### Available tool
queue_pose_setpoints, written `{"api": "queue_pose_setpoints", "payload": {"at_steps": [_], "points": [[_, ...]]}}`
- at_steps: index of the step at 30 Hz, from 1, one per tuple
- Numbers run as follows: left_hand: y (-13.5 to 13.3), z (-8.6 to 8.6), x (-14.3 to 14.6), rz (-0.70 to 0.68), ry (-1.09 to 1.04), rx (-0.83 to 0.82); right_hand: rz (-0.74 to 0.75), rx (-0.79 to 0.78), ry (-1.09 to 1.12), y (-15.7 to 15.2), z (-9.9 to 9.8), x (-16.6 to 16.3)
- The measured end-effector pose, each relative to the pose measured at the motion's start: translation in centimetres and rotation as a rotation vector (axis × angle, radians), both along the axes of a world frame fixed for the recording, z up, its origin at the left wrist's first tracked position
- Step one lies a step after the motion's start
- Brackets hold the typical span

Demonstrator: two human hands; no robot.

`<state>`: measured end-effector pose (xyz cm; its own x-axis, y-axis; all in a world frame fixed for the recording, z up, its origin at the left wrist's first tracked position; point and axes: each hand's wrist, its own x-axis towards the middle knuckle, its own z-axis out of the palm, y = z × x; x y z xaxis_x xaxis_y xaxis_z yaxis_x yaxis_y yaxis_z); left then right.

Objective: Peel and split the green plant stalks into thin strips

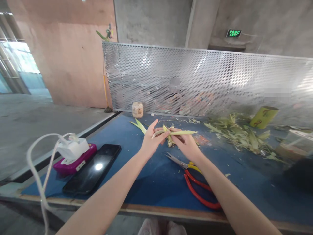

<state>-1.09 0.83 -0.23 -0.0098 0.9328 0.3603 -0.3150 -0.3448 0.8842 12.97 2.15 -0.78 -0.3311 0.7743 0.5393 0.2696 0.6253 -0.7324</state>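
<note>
Above the middle of the blue table, my left hand [151, 140] and my right hand [187, 143] come together on a pale yellow-green corn husk [184, 133]. Both hands are closed, their fingers pinching it near its middle. One long strip points out to the right past my right fingers, and a paler piece curls over my left fingers. What lies between the fingertips is partly hidden. Below my hands lie scissors [179, 160] with red and yellow handles, blades pointing up and left, handles partly behind my right forearm. A green leaf [139, 125] shows just behind my left hand.
A heap of loose husks [244, 132] covers the right side, beside a yellow-green can [264, 117]. At left are a phone [93, 169] and a purple power strip [75, 160] with white plugs. A wrapped roll [137, 110] stands before the perforated metal screen [151, 65].
</note>
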Motion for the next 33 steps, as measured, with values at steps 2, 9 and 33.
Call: {"api": "queue_pose_setpoints", "payload": {"at_steps": [2,9,33], "points": [[0.0,-0.1,0.0,0.032,0.039,0.012,-0.022,-0.016,-0.01,0.0,0.2,0.1],[-0.3,0.1,0.0,0.07,0.141,0.167,0.058,-0.128,0.031,0.3,0.1,0.0],[-1.5,1.1,-0.4,0.316,0.376,0.345,0.311,-0.392,0.336,0.4,0.0,-0.1]]}}
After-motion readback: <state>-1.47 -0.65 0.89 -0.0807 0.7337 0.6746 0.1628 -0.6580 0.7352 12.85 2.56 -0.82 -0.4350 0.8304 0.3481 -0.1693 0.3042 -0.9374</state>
